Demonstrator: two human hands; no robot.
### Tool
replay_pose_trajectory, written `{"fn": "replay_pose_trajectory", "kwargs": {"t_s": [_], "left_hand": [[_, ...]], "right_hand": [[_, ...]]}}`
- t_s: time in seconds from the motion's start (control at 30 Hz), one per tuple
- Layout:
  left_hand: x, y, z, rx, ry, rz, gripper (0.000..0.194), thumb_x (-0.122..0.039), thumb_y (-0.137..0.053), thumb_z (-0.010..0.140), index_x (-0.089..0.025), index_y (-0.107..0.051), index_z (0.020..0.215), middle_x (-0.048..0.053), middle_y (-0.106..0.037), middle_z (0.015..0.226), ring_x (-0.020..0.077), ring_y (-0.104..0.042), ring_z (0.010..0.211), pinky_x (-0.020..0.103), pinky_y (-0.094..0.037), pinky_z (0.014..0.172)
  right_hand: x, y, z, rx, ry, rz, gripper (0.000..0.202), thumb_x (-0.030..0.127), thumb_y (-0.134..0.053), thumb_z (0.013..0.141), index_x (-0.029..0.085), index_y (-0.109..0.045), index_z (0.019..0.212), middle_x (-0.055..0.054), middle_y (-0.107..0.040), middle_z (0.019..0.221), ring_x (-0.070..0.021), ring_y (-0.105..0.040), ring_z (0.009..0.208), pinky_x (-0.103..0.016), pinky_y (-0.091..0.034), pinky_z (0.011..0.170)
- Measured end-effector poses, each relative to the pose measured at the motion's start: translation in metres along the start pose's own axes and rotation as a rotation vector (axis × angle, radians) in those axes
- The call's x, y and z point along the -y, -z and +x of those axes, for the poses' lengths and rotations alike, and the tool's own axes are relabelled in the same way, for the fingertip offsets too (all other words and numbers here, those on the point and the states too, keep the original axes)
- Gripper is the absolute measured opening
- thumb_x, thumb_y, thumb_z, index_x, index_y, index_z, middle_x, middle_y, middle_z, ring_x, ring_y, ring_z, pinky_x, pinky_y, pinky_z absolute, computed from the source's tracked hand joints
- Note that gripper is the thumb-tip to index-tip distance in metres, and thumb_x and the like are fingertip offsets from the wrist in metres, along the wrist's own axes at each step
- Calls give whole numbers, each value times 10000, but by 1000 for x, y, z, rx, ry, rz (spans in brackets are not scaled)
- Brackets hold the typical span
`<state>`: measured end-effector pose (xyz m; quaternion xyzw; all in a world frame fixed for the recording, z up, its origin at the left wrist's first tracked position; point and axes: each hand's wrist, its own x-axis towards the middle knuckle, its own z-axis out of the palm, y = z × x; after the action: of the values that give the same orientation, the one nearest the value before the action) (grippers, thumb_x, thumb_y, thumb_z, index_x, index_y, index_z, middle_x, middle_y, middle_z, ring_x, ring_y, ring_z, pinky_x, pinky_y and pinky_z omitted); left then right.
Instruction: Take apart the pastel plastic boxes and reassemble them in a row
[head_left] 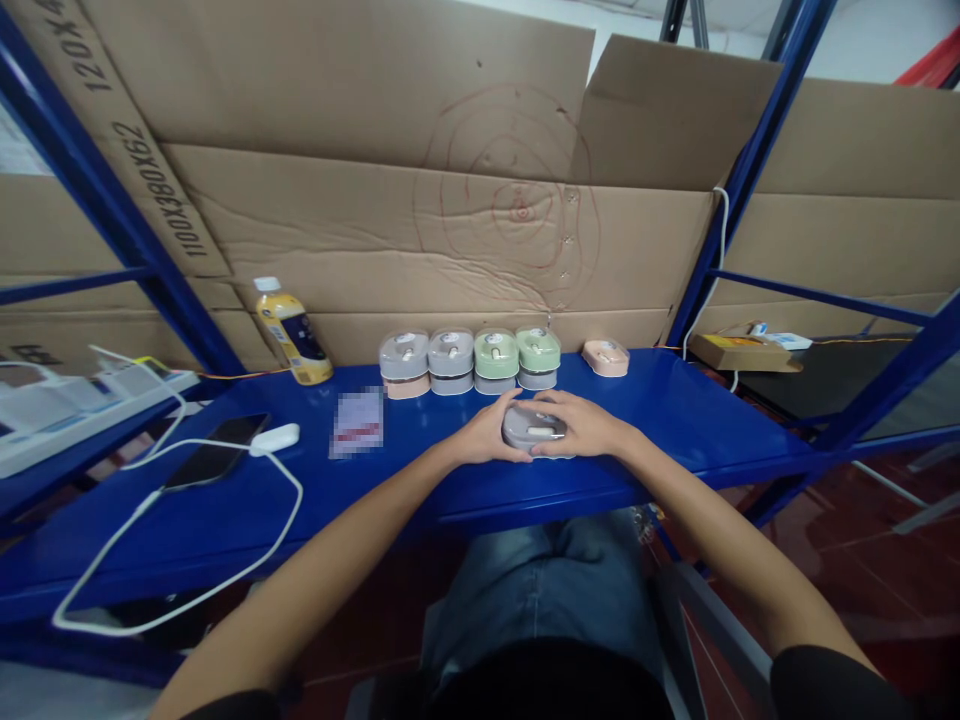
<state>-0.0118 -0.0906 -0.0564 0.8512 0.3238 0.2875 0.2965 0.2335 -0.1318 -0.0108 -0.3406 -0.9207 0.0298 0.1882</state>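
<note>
Near the front edge of the blue shelf, a grey oval lidded box [531,424] is held between both of my hands. My left hand [486,430] curls around its left side, thumb low in front. From the right, my right hand [589,422] wraps over the top and side of the same box. A pale elongated piece shows on the lid. Behind my hands stand several similar boxes in stacks of two: grey-topped ones [405,352] on the left and green-topped ones [496,352] on the right. A single pink box [606,358] sits further right.
On the left lie a dark phone [221,450], a white cable [296,500] and a power strip [90,420]. A yellow drink bottle [295,335] stands at the back, near a blurred packet [357,422]. Cardboard [337,220] walls the back; blue posts [739,190] flank it.
</note>
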Motion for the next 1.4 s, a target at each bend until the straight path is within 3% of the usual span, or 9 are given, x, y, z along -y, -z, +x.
{"fn": "replay_pose_trajectory", "kwargs": {"t_s": [0.1, 0.2, 0.37, 0.57, 0.77, 0.97, 1.07, 1.17, 1.4], "left_hand": [[6, -2, 0, -21, -59, -22, 1208, -436, -949, 608, -193, -292, 1592, 216, -509, 1534, 404, -514, 1412, 588, -407, 1175], [12, -4, 2, -68, -113, -25, 932, -372, -832, 774, -178, -345, 1544, 204, -595, 1438, 335, -613, 1320, 549, -475, 1138], [13, -7, 4, -116, -108, 127, 641, -320, -678, 888, -178, -430, 1463, 175, -663, 1347, 296, -664, 1254, 523, -537, 1091], [3, -5, 3, -83, -75, 164, 602, -356, -666, 899, -153, -463, 1428, 196, -644, 1386, 307, -644, 1294, 514, -529, 1113], [-4, -2, 1, -63, -68, 184, 568, -368, -654, 906, -131, -493, 1397, 208, -616, 1414, 307, -634, 1304, 491, -527, 1117], [-3, -2, 2, -63, -67, 200, 544, -381, -657, 902, -153, -516, 1376, 188, -632, 1380, 315, -642, 1285, 498, -529, 1110], [-1, -3, 2, -71, -81, 190, 531, -379, -668, 894, -167, -528, 1360, 179, -640, 1358, 323, -650, 1267, 519, -531, 1100], [0, -3, 2, -76, -91, 183, 522, -381, -675, 892, -169, -539, 1350, 177, -638, 1354, 327, -653, 1257, 524, -533, 1096], [0, -3, 1, -83, -101, 160, 502, -365, -689, 886, -184, -554, 1335, 162, -645, 1349, 321, -657, 1251, 517, -540, 1091]], "right_hand": [[3, -4, -24, -26, -30, -65, 801, 634, -652, 913, 273, -419, 1589, -166, -466, 1565, -381, -505, 1386, -571, -450, 1127], [5, 1, -57, -7, -130, -117, 827, 580, -599, 959, 276, -266, 1652, -182, -325, 1654, -396, -432, 1465, -542, -459, 1134], [-4, 22, -85, 90, -457, -367, 825, 644, -518, 977, 248, -261, 1653, -245, -562, 1379, -405, -691, 1115, -512, -573, 903], [-57, 35, -40, 183, -697, -511, 792, 640, -539, 972, 268, -305, 1630, -268, -588, 1371, -433, -685, 1144, -485, -552, 868], [-91, 39, 5, 160, -743, -473, 665, 498, -586, 993, 262, -389, 1583, -235, -591, 1440, -378, -609, 1297, -458, -494, 1001], [-68, 35, 29, -116, -812, -558, 364, 342, -412, 1056, 140, -603, 1291, -223, -698, 1232, -335, -667, 1171, -415, -491, 977], [-48, 28, 54, -245, -758, -504, 488, 502, -391, 1046, 114, -600, 1256, -251, -682, 1225, -364, -648, 1184, -435, -488, 990], [-38, 16, 84, -290, -741, -425, 724, 645, -566, 917, 61, -536, 1343, -299, -645, 1269, -431, -608, 1226, -492, -476, 1017], [-50, -3, 112, -366, -851, -295, 734, 578, -645, 834, 45, -532, 1325, -293, -655, 1267, -423, -611, 1226, -510, -474, 1033]]}}
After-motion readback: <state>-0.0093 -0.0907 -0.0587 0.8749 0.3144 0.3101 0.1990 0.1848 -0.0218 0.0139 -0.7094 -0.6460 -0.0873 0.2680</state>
